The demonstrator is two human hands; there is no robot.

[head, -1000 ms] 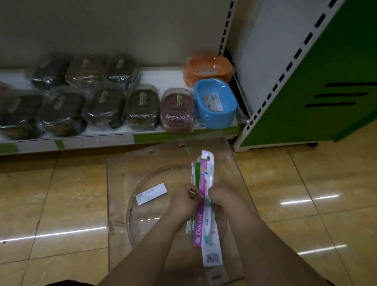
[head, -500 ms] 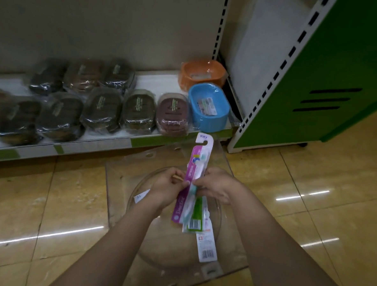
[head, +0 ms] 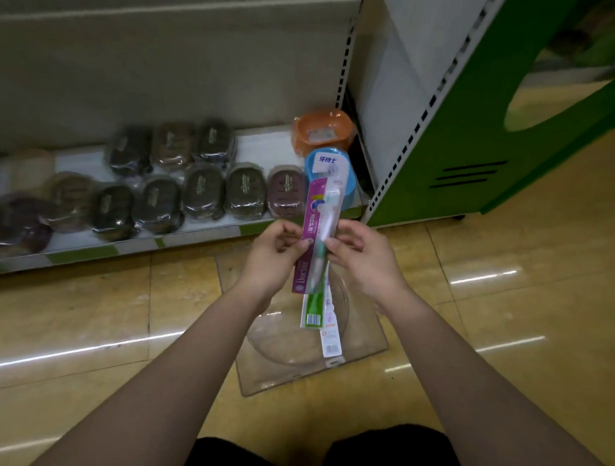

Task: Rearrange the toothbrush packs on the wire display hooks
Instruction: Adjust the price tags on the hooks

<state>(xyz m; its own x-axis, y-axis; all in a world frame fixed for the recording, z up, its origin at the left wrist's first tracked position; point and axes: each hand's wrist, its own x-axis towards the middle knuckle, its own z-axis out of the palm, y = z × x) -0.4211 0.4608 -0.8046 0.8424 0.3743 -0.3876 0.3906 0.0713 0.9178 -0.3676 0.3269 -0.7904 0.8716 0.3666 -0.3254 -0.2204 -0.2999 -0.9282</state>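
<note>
Across the left half of the frame a low white shelf (head: 256, 151) carries two rows of dark soap boxes wrapped in clear film (head: 161, 196), running from the left edge toward the centre. At centre, the left hand (head: 274, 256) pinches the left edge of a purple toothbrush pack (head: 314, 233), thumb on its front and fingers curled behind. The pack stands nearly upright in mid-air, its white and blue header card at the top overlapping the blue plastic dish (head: 349, 185) on the shelf, with an orange dish (head: 323, 128) just behind that. More packs are held behind the purple one: a green-backed pack (head: 313, 309) and a white pack with a barcode (head: 331, 338) hang out below it. The right hand (head: 361, 259) grips the packs' right edge, fingers curled round them. Beneath the hands a clear plastic tray (head: 365, 343) lies on the glossy tan floor tiles (head: 523, 310). At the upper right stands a green metal shelf end panel (head: 477, 134).
</note>
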